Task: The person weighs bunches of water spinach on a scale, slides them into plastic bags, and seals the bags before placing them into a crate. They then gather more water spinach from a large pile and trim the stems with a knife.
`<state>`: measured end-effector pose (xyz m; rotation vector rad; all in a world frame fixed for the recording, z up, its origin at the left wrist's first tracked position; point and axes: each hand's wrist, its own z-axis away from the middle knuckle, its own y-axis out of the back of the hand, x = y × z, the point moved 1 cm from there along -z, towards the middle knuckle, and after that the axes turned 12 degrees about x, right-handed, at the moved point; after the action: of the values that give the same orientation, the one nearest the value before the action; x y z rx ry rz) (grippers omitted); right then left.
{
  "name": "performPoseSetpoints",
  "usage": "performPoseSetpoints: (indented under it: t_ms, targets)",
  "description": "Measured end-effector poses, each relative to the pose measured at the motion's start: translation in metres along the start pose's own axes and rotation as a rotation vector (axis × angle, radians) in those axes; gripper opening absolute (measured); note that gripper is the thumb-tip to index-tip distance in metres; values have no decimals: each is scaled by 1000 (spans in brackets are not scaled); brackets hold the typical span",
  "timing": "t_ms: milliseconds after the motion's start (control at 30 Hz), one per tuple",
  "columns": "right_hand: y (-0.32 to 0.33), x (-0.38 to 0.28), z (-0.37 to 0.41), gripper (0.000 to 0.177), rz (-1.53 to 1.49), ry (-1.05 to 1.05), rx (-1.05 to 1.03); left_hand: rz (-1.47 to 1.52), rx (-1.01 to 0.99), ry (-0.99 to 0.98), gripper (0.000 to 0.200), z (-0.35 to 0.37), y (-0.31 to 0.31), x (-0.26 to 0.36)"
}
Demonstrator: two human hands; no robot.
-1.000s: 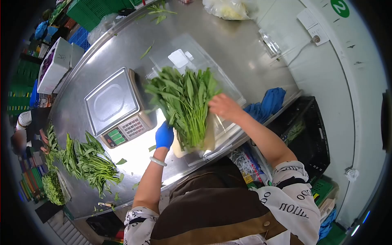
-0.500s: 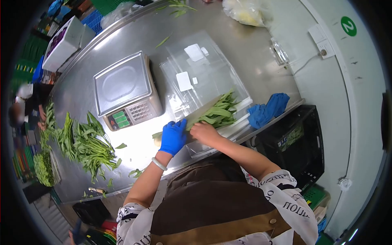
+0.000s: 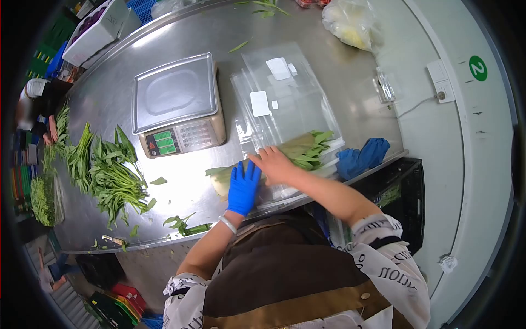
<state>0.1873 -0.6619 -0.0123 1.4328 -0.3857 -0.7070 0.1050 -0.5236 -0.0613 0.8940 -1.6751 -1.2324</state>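
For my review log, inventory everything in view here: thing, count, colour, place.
Metal table: one, silver, across the view
Scale: one, silver and tan, mid-table
Wrapped greens: one bundle, green in tan wrap, near edge
Clear bags: several, transparent, right of scale
Labels: two large, two small, white, on bags
Crumpled item: one, blue, near right edge
Loose greens: several bunches, green, table's left
White box: one, white, upper left
Filled bag: one, clear and yellowish, upper right
Crate: one, black, lower right
Wall sign: one, green, right
Co-worker: one, white-and-dark clothing, far left
Apron: one, brown, foreground
Left hand: one, blue-gloved, on wrapped bundle
Right hand: one, bare, on wrapped bundle
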Motion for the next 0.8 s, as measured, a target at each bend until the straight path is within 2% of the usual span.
performPoseSetpoints:
  t_ms: [100,133,233,267,367,400,467,500,533,567,633,733,800]
  targets:
    - [2,33,-31,92,-174,-31,-235,77,134,-28,62,-10,16,-7]
    - [6,43,-36,92,-222,-47,-295,110,261,-146,54,-10,28,-4]
    - [63,73,-17,86,-256,-265,-252,492,168,-140,42,-1,10,12]
    - [72,86,-4,85,-292,-353,-143,622,98,-92,31,-5,2,22]
    - [118,103,56,81,-467,-598,105,721,-17,-142,25,6,-65,31]
    - [131,103,77,80,-612,-675,82,737,-84,-169,20,-3,-71,30]
    - [128,106,125,79,-876,-775,94,808,-35,-138,15,-11,-99,18]
    - [112,104,154,80,-1003,-805,129,844,-13,-119,13,-15,-109,14]
    - [107,96,178,81,-1161,-878,83,1131,-36,195,8,-19,-109,13]
    - [102,86,199,81,-1321,-945,38,1166,-41,301,6,-30,-105,9]
    - [82,63,235,81,-1557,-1013,-30,1029,-11,168,8,-54,-75,9]
    - [40,25,264,79,-1725,-1113,-38,786,-22,-352,11,-49,-73,24]
    - [28,7,265,80,-1662,-1166,-53,764,-46,-216,12,-46,-96,26]
